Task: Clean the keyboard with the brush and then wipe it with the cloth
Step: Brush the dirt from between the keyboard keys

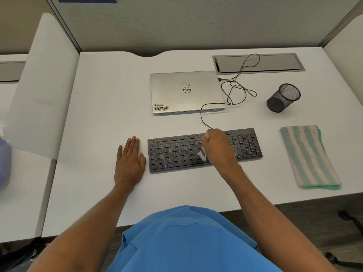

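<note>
Gripping the brush [202, 156] in the right hand [218, 148], fingers clamped in a fist round the handle, pale bristles poking out below the fist and down on the keys just right of the middle of the keyboard [172, 154]. Resting the left hand [129, 160] flat on the desk [98, 114] just beside the keyboard's left end, fingers straight and close together, holding nothing; cannot tell whether the thumb touches the keyboard's edge. Working on a keyboard set with its long axis left to right, straight ahead of the body, back edge toward the closed laptop [186, 91]. Looks like mid-brushing, with pale specks scattered over the keys to the right of the fist, around the number pad. Probably calls for carrying the sweep rightward along that long axis, away from the left hand. Leaving the cloth [308, 156] folded and untouched on the desk, well to the right of the keyboard, long axis running front to back, far nearer the right hand than the left. Probably best reached with that hand, once free of the brush. Wiping not yet begun.
</note>
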